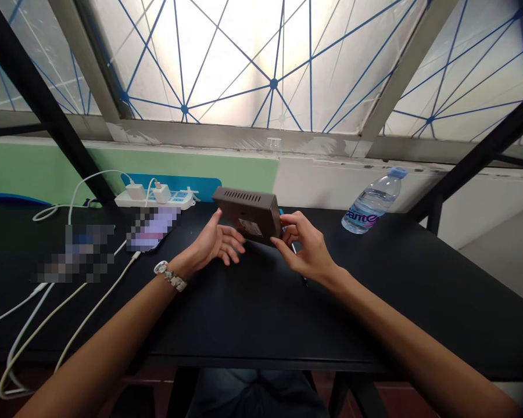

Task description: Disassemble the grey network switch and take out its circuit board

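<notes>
A flat dark brown box (249, 216), with a row of vent slots along its top edge and a pale label on its face, is tilted up above the black table. It looks like a small network device, but its exact kind is unclear. My right hand (307, 247) pinches the right end of the box between thumb and fingers. My left hand (215, 241), with a metal watch on the wrist, has its fingers spread at the box's left side; whether it touches the box I cannot tell. Under my right hand, a thin dark pen-like thing (305, 281) is partly hidden.
A water bottle (372, 203) stands tilted in view at the back right of the black table (253, 313). On the left lie a phone (154, 228), a blurred-out item (78, 252) and white cables (98, 313). A white power strip (157, 197) with plugs sits by the wall.
</notes>
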Tool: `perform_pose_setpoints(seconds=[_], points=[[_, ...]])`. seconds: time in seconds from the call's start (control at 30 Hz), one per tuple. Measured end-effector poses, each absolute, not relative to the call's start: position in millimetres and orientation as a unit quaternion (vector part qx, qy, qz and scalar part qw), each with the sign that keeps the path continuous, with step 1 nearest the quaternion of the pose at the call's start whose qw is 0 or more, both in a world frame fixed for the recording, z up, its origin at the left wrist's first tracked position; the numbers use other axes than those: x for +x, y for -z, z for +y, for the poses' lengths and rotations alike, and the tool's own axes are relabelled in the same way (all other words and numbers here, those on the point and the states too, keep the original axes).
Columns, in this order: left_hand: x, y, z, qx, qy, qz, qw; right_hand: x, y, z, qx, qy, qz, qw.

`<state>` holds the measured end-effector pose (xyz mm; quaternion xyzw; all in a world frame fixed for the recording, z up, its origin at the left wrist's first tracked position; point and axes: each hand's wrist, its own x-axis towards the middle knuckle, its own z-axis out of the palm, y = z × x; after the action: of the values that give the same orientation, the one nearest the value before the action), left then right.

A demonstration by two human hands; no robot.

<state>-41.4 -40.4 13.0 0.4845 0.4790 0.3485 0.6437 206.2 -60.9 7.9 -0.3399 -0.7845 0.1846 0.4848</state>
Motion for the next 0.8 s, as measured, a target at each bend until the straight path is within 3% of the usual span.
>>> perform_pose_setpoints(seconds=[0.1, 0.3, 0.43, 0.57, 0.63, 0.8], points=[[-41.3, -16.8, -44.5, 0.42, -0.355, 0.426, 0.718, 211.5, -6.3, -56.2, -0.306, -0.151, -0.813, 0.471], [-32.4, -14.5, -54.0, 0.35, -0.421, 0.454, 0.703, 210.3, -4.7, -43.8, -0.278, -0.136, -0.806, 0.505], [-23.7, -7.3, -55.5, 0.406, -0.485, 0.379, 0.675, 207.2, -4.1, -40.0, -0.356, -0.317, -0.69, 0.545], [-20.1, -2.3, -54.7, 0.438, -0.495, 0.366, 0.655, 206.8, -9.7, -43.8, -0.415, -0.524, -0.624, 0.405], [-20.0, -1.4, -54.6, 0.446, -0.499, 0.375, 0.642, 207.2, -13.3, -46.1, -0.423, -0.544, -0.628, 0.361], [-21.1, 0.7, -53.6, 0.456, -0.53, 0.377, 0.608, 209.3, -17.7, -47.1, -0.43, -0.541, -0.628, 0.358]])
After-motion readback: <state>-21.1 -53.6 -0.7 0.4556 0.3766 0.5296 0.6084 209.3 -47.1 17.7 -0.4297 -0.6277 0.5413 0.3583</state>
